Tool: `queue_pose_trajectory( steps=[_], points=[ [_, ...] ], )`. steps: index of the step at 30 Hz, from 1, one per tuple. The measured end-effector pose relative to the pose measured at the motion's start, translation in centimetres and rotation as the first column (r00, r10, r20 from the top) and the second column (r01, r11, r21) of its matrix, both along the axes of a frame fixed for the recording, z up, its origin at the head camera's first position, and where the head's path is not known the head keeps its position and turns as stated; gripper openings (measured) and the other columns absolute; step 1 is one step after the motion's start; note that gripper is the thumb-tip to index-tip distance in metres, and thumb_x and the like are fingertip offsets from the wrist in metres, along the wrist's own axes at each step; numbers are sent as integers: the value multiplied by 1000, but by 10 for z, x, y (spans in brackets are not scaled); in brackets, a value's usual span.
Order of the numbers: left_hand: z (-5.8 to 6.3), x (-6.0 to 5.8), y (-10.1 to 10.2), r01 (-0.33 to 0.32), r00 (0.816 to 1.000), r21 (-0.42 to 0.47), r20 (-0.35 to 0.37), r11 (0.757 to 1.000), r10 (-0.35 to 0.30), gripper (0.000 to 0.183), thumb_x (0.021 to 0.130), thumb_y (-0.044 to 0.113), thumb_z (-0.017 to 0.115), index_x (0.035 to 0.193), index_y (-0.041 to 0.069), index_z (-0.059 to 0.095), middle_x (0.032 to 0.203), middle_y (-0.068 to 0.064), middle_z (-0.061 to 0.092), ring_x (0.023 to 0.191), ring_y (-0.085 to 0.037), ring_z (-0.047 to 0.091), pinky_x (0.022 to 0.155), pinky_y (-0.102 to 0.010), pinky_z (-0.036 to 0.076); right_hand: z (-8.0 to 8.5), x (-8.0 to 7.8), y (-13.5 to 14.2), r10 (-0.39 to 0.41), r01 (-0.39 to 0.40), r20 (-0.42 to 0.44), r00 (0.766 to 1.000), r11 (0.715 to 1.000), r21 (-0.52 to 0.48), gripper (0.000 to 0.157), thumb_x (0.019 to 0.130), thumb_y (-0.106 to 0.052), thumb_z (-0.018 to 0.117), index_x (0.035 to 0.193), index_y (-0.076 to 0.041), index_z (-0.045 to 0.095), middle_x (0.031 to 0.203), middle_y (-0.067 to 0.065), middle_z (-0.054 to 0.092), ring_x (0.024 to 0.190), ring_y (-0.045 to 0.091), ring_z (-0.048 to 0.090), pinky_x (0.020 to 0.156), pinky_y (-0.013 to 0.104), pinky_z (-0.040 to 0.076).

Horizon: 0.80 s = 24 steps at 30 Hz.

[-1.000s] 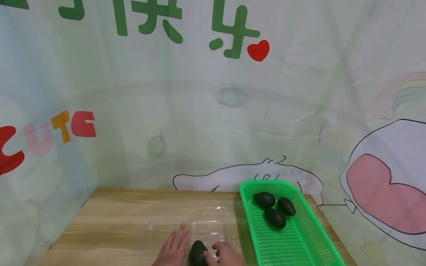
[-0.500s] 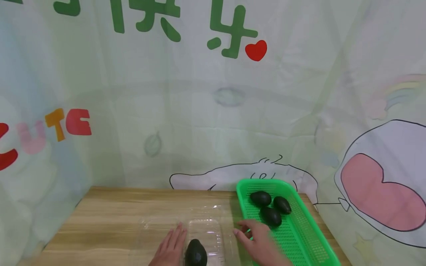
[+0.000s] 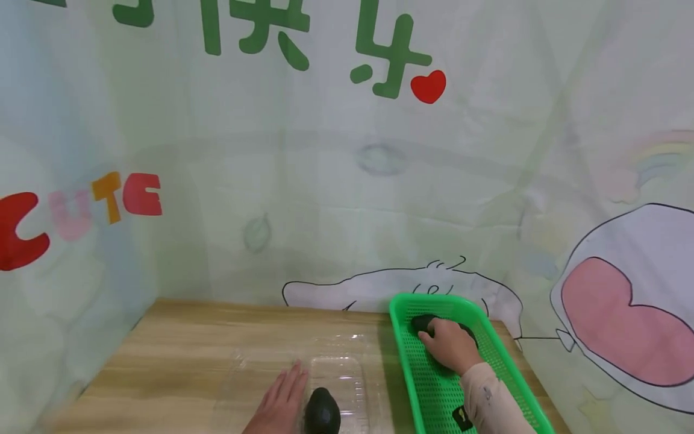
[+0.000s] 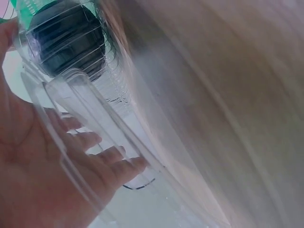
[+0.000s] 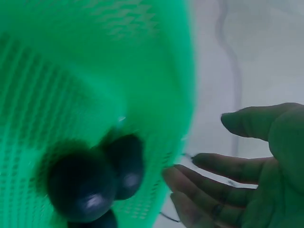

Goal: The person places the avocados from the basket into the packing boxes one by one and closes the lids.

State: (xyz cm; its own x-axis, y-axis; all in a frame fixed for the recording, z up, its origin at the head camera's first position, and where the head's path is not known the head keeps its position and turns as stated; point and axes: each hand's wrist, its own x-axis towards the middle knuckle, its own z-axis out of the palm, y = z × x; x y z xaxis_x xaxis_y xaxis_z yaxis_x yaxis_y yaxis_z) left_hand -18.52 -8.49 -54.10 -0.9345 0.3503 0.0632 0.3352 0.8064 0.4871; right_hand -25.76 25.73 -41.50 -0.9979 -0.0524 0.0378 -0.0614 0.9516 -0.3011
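Observation:
A dark avocado (image 3: pixel 322 411) lies in the clear plastic clamshell box (image 3: pixel 344 371), near its left side. My left hand (image 3: pixel 278 401) rests with straight fingers on the box's left part, beside the avocado. In the left wrist view that avocado (image 4: pixel 66 40) shows through the ribbed clear wall. My right hand (image 3: pixel 449 345) is over the avocados in the green basket and hides most of them in the head view. The right wrist view shows loosely spread fingers (image 5: pixel 228 168) just beside a cluster of avocados (image 5: pixel 81 185), with nothing held.
The green plastic basket (image 3: pixel 408 375) stands at the right of the wooden table (image 3: pixel 217 337), close beside the clear box. A printed curtain (image 3: pixel 325 211) hangs behind the table. A small black label (image 3: pixel 462 418) shows at the right sleeve.
My right hand has let go of the avocado in the clear box and moved right and forward, over the avocados in the basket. The left hand has stayed on the box.

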Motion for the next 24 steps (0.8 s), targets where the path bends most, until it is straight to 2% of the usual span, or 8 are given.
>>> queue_pose_trajectory(
  steps=[5,8,12,18,21,24],
  points=[
    [-3,2,2,10,1000,-34,-30,999,-11,126,62,91,48,149,2,28,158,-20,18,139,-46,25,107,-63,29,-18,-21,5,-7,12,-44,999,992,122,29,91,-31,63,100,-3,61,83,11,57,62,21,53,51,38,43],
    [-3,2,3,11,999,-25,-48,1000,-12,124,65,89,50,149,1,26,158,-19,17,138,-48,26,105,-65,30,-26,-32,6,-2,21,-91,996,979,202,42,89,-34,65,110,3,59,92,18,59,68,28,58,52,43,48],
    [1,-1,4,25,998,23,-54,999,-23,123,65,86,55,150,2,25,159,-18,16,139,-49,23,106,-67,28,-33,-41,11,-35,54,-74,997,961,273,54,86,-36,69,116,7,57,99,25,58,78,38,60,59,51,51],
    [3,1,3,27,999,55,-48,998,-25,123,65,84,59,150,1,24,159,-19,16,139,-49,22,106,-67,27,-43,-46,17,-101,93,10,995,944,316,55,81,-37,74,105,9,56,89,24,55,75,38,58,62,52,51],
    [3,2,3,26,999,54,-49,998,-24,123,65,83,60,150,1,25,158,-19,16,139,-50,23,105,-67,28,-49,-45,20,-120,106,30,992,947,304,63,82,-35,74,114,13,50,94,28,54,76,40,58,65,53,52],
    [4,4,2,24,999,49,-43,999,-22,123,65,83,59,150,2,24,159,-19,16,139,-49,23,105,-67,28,-53,-42,23,-135,117,58,989,961,249,70,83,-32,72,123,17,42,99,32,53,79,44,59,68,55,51]
  ],
)
